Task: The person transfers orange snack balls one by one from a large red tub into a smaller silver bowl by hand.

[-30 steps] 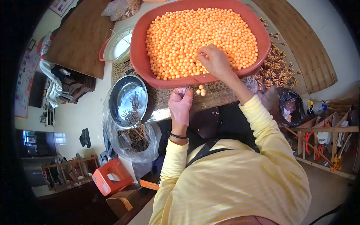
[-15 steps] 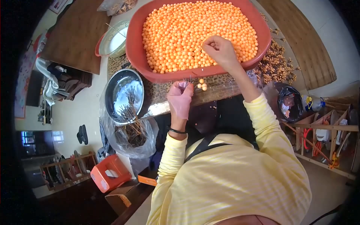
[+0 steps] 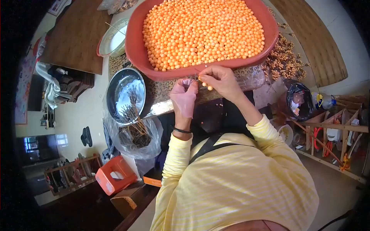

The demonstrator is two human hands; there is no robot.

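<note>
A large red basin (image 3: 135, 42) brims with small orange balls (image 3: 200, 30). Just below its near rim, my left hand (image 3: 184, 98) grips a thin wire sprig (image 3: 194, 80) that carries a few orange balls at its tips. My right hand (image 3: 219, 81) has come beside it, fingers pinched on an orange ball (image 3: 204, 79) pressed against the sprig's wires. Both hands hover over the patterned table edge (image 3: 158, 94).
A metal bowl (image 3: 125, 94) holding brown twigs sits left of my hands, above a plastic bag (image 3: 135, 140) of more twigs. Finished berry sprigs (image 3: 283, 63) pile right of the basin. A white-lined bowl (image 3: 113, 38) lies at upper left; an orange stool (image 3: 114, 175) stands on the floor.
My right hand left the basin with a ball and came down to the sprig in my left hand. The left hand stayed in place.
</note>
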